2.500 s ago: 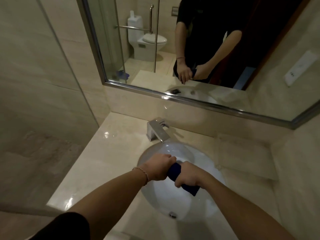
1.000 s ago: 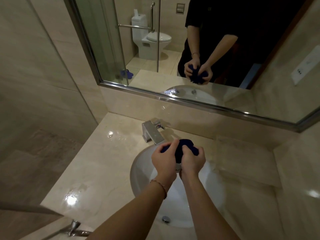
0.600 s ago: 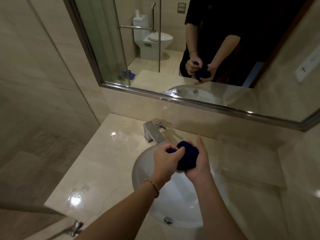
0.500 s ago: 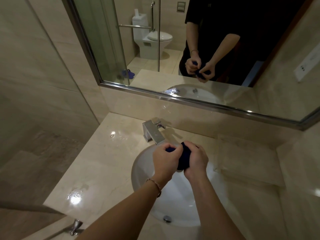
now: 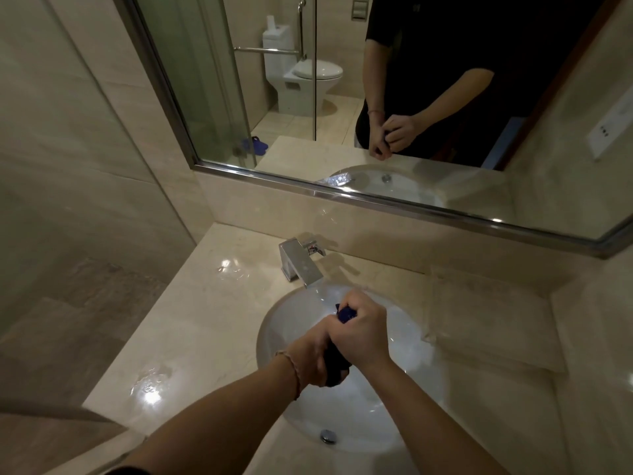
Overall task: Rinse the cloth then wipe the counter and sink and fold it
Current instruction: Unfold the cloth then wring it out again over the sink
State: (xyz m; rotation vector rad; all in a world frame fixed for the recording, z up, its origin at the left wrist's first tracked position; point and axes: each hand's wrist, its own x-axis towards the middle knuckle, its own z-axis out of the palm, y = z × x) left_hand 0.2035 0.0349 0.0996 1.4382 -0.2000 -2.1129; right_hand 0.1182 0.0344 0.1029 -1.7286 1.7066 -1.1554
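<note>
Beige polished stone forms the counter (image 5: 191, 337), the largest surface; wet glints lie on its left side, and it is closed by a wall at the left edge and a mirror (image 5: 445, 97) along the back edge. Open room for wiping lies left of the basin and on the duller right side toward the far right corner. White oval sink (image 5: 404, 337) is set into the counter's middle, its drain (image 5: 327, 436) near the front rim; the chrome faucet (image 5: 299, 260) overhangs the back rim, the main obstacle to a sweep there. Held above the bowl, the dark blue cloth (image 5: 337, 368) is bunched into a tight roll, one end showing at top, the other below. The right hand (image 5: 359, 332) is fisted round the upper part, the left hand (image 5: 313, 359) round the lower, knuckles touching. Judged soft, limp, light, probably wet and heavy with water; best gripped by opposite ends for wringing, by corners for folding.
</note>
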